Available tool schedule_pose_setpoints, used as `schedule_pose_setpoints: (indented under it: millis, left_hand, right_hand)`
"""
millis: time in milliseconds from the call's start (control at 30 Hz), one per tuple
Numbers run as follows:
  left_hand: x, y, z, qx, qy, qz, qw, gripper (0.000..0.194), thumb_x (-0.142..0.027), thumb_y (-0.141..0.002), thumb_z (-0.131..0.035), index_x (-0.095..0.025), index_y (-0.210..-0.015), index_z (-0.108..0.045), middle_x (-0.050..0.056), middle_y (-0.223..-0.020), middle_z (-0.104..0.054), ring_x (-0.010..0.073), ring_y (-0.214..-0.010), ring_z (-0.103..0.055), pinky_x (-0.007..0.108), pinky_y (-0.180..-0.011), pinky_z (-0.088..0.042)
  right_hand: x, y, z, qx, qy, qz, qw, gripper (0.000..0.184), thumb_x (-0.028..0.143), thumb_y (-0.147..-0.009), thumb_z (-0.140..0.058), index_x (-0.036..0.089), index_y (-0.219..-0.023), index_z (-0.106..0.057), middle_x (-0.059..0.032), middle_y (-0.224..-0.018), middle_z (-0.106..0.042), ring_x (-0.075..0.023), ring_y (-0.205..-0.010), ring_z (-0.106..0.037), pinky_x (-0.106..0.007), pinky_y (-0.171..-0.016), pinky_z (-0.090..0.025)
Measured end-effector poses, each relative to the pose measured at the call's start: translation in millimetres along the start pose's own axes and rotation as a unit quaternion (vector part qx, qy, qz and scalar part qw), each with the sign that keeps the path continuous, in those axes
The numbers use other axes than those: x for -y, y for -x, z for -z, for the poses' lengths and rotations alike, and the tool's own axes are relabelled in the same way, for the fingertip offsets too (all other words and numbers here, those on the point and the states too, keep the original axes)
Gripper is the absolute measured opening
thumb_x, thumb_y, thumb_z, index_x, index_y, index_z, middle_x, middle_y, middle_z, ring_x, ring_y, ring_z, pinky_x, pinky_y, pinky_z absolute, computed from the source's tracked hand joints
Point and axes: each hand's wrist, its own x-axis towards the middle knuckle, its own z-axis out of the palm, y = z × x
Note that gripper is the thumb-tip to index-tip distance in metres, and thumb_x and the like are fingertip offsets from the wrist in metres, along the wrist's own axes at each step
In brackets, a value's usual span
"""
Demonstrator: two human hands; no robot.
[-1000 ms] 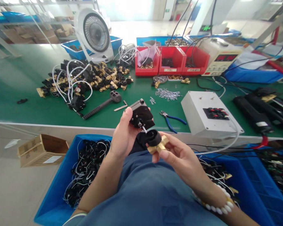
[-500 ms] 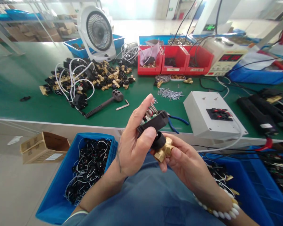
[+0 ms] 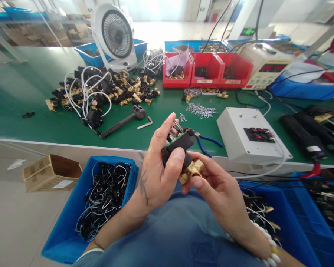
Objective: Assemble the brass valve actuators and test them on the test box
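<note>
Just in front of my body, my left hand (image 3: 164, 167) grips a black plastic housing (image 3: 182, 144), thumb on its near side. A green circuit board and metal prongs show in the housing's open top. Below it sits a brass valve body (image 3: 192, 170) with a black collar, and my right hand (image 3: 221, 189) is closed around the brass, thumb at its near port. The housing and valve body touch; whether they are locked together I cannot tell. Behind them on the green bench lie blue-handled pliers (image 3: 208, 142), and to the left a hex key (image 3: 145, 123) and a black mallet (image 3: 124, 120).
A heap of brass and black valves (image 3: 128, 89) lies at the back left beside a white fan (image 3: 117, 37). Metal clips (image 3: 202, 110) are scattered before red bins (image 3: 207, 70). A grey box (image 3: 250, 135) stands right. Below are blue crates (image 3: 64, 222) and a cardboard box (image 3: 51, 174).
The housing has tilted and sits closer against the brass valve body. My right hand has turned the brass slightly and shifted a little left; my left hand has moved only slightly.
</note>
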Motion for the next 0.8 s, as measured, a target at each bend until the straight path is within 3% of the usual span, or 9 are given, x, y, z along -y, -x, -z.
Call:
schedule_pose_setpoints:
  millis: [267,433,567,700,800]
  left_hand:
    - [2.2,-3.0,3.1,0.03,0.037,-0.001,0.999,0.047,-0.034,-0.104,-0.041,-0.025,-0.15,-0.047,0.005,-0.151,-0.056,0.0251,-0.14,-0.052,0.042,-0.119,-0.044]
    - [-1.6,2.2,0.6,-0.005,0.019,-0.023,1.0,0.049,-0.038,-0.104,-0.041,-0.024,-0.151,-0.044,0.005,-0.152,-0.054,0.026,-0.14,-0.051,0.043,-0.12,-0.043]
    - [2.8,-3.3,3.0,0.041,0.02,-0.007,0.999,0.048,-0.042,-0.107,-0.038,-0.031,-0.153,-0.041,0.004,-0.156,-0.051,0.0266,-0.144,-0.049,0.045,-0.12,-0.042]
    - [6.3,-6.6,6.2,0.052,-0.047,-0.025,0.997,0.077,-0.066,-0.093,-0.058,-0.035,-0.158,-0.03,0.008,-0.165,-0.033,0.0329,-0.151,-0.036,0.052,-0.123,-0.036]
    - [3.3,-2.1,5.1,0.059,-0.119,-0.046,0.99,0.092,-0.066,-0.081,-0.072,-0.032,-0.156,-0.032,0.013,-0.154,-0.043,0.0329,-0.144,-0.043,0.049,-0.118,-0.044]
  right_hand:
    - [-1.2,0.7,0.7,0.013,0.006,0.008,1.0,0.033,0.03,-0.09,-0.078,0.029,-0.121,-0.067,0.0061,-0.079,-0.075,-0.0066,-0.067,-0.073,-0.012,-0.069,-0.059]
    - [1.4,1.2,-5.1,0.011,-0.006,0.014,1.0,0.03,0.03,-0.088,-0.079,0.031,-0.117,-0.069,0.0063,-0.079,-0.074,-0.009,-0.065,-0.072,-0.017,-0.064,-0.061]
    - [1.9,-5.6,-4.5,-0.013,0.009,-0.006,1.0,0.036,0.038,-0.086,-0.081,0.028,-0.118,-0.069,0.003,-0.083,-0.074,-0.0124,-0.065,-0.071,-0.024,-0.065,-0.062]
    - [1.4,-13.5,3.8,-0.064,0.014,-0.014,0.998,0.044,0.051,-0.088,-0.076,0.024,-0.122,-0.068,0.0015,-0.075,-0.069,-0.014,-0.064,-0.066,-0.027,-0.064,-0.058]
    - [1.9,-13.2,8.1,-0.098,0.011,-0.015,0.995,0.046,0.054,-0.087,-0.076,0.024,-0.12,-0.067,0.0023,-0.073,-0.066,-0.0098,-0.055,-0.055,-0.022,-0.053,-0.049]
